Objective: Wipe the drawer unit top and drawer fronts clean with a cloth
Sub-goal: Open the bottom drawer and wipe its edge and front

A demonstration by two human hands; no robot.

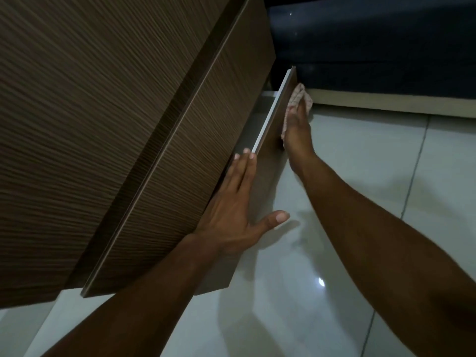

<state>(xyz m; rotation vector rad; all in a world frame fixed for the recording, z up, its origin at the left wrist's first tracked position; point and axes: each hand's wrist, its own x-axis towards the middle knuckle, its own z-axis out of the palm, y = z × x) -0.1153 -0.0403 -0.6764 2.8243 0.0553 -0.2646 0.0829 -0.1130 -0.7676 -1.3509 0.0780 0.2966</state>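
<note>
A dark brown wood-grain drawer unit [90, 124] fills the left of the head view, seen from above. Its upper drawer front [206, 140] is closed. The lower drawer [273, 119] is pulled out a little, showing a pale top edge and grey inside. My left hand [237, 207] lies flat with fingers together on that drawer's near end, thumb spread out. My right hand [297, 132] presses a pale pink checked cloth [298, 96] against the lower drawer front near its far end; the cloth shows above and beside my fingers.
Glossy pale floor tiles [360, 155] spread to the right and below, with a light reflection. A dark blue bed or sofa [373, 47] on a pale wooden base [386, 101] stands just beyond the drawer's far end.
</note>
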